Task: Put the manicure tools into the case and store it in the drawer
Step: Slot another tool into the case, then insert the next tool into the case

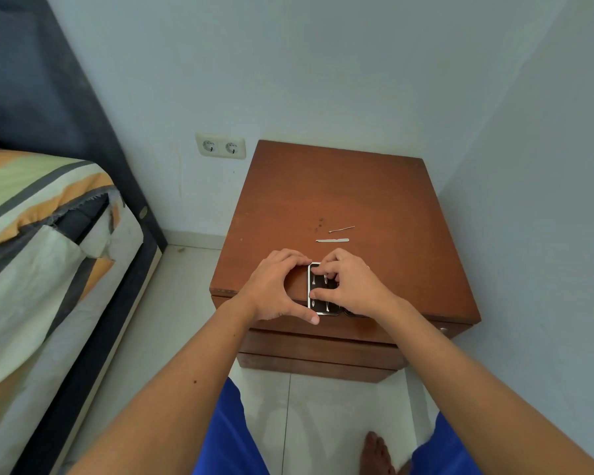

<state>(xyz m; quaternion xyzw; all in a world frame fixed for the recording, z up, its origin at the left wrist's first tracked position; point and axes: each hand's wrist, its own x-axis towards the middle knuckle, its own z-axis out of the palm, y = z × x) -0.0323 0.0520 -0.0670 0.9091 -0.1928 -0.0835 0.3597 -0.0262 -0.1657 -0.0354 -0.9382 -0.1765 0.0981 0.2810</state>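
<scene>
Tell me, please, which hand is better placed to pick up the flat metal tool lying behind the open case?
Probably the right hand: it is nearer the flat metal tool, while the left hand braces the case at its left edge.

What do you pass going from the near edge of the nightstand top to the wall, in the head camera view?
Open manicure case under both hands → flat metal file → thin pin-like tool → bare wood of the nightstand → wall.
</scene>
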